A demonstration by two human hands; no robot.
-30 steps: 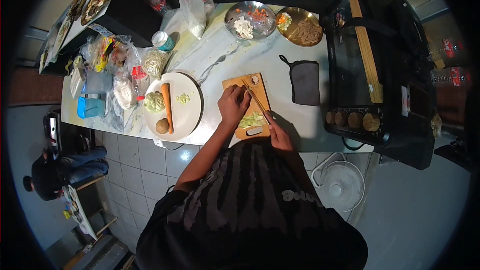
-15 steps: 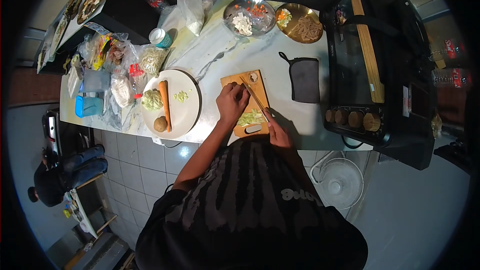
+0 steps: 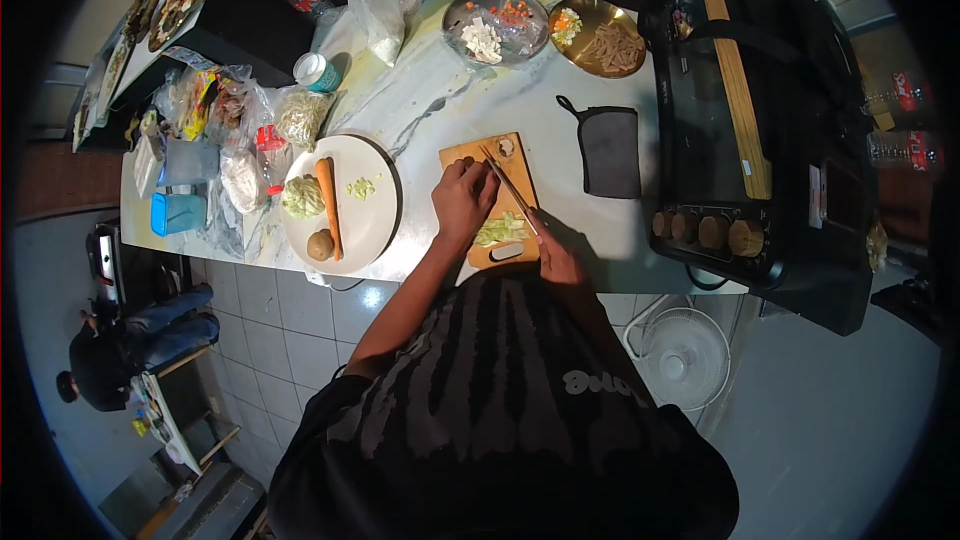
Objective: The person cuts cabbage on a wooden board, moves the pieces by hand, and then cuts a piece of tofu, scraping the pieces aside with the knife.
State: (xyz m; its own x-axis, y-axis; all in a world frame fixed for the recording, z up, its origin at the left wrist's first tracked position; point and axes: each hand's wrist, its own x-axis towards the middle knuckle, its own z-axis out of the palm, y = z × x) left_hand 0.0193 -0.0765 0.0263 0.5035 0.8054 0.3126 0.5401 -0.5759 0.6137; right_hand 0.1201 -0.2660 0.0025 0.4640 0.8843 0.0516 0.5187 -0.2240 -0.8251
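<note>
My right hand (image 3: 560, 262) grips a knife (image 3: 512, 183) by its handle, and the blade slants up and left across a wooden cutting board (image 3: 519, 154). Beside the blade my left hand (image 3: 464, 200) rests on the board with curled fingers; whatever they hold is hidden beneath them. Chopped pale-green vegetable (image 3: 502, 229), perhaps cabbage, lies on the board's near half, by the handle slot. A small whitish-brown piece (image 3: 505, 146) sits at the far end. Left of the board, a large white plate (image 3: 372, 230) carries a carrot (image 3: 329, 208), pale-green cabbage (image 3: 302, 197) and a brown potato-like item (image 3: 320, 245).
Two metal bowls, one with white and orange pieces (image 3: 482, 42), one with brown strips (image 3: 614, 48), stand at the back. A dark pouch (image 3: 609, 152) lies right, before a black oven (image 3: 735, 130). Bags and bottles crowd the left. A person (image 3: 100, 365) sits far left.
The view has shifted slightly, so the bowls and pouch appear a little higher. Both hands and the knife keep nearly the same place on the board.
</note>
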